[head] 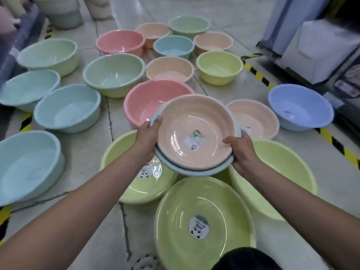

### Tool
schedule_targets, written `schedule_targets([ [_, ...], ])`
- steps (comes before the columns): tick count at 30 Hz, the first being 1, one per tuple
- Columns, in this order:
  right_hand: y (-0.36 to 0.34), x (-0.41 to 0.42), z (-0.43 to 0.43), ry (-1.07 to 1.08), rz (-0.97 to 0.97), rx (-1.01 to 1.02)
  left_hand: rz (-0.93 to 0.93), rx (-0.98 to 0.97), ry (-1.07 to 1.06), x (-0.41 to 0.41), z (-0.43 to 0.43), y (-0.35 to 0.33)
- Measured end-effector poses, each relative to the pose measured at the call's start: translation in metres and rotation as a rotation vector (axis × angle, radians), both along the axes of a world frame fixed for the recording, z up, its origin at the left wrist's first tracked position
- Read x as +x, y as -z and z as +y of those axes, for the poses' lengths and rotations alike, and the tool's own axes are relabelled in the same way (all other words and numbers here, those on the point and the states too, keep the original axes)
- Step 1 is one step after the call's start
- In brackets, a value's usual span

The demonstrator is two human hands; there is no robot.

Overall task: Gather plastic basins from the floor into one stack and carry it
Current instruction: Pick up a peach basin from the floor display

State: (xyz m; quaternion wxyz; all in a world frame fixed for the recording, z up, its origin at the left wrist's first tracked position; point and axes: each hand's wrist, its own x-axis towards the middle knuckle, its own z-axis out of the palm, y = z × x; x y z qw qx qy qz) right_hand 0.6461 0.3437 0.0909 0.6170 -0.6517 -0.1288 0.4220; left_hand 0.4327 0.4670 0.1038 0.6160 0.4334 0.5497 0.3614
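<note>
Three pale blue basins [67, 108] stand on the tiled floor [85, 152] well to the left of the stack [194, 162] you hold. A pale green basin [115, 75] stands beyond them, up-left of the stack. Just behind the stack's left edge lies a pink basin [146, 102], partly hidden by it. Your left hand [148, 133] grips the stack's left rim. The stack itself is off the floor, its open side tipped toward you. It is a peach basin [196, 121] with a sticker at its bottom, nested in a light blue basin [185, 171] whose rim shows beneath. Below the stack, three yellow-green basins [200, 211] rest on the floor, close together. Your right hand [243, 151] clasps the stack's right rim, thumb inside the peach basin. Just right of the stack sits a second peach basin [257, 115]. Farther right is a periwinkle basin [301, 106], beside yellow-and-black floor tape [331, 137].
</note>
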Motion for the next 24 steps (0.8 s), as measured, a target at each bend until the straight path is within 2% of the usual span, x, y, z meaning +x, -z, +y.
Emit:
schedule_targets([
  [5, 0.034, 0.063, 0.023, 0.066, -0.064, -0.155, 0.093, -0.060, 0.163, 0.068, 0.037, 0.055],
  [13, 0.096, 0.082, 0.050, 0.050, -0.195, -0.350, 0.283, -0.034, 0.280, 0.084, 0.064, 0.117],
  [17, 0.097, 0.082, 0.067, -0.071, -0.285, -0.475, 0.312, 0.031, 0.273, 0.079, 0.072, 0.130],
  [24, 0.103, 0.084, 0.092, -0.179, -0.355, -0.727, 0.285, -0.036, 0.208, 0.082, 0.074, 0.140],
])
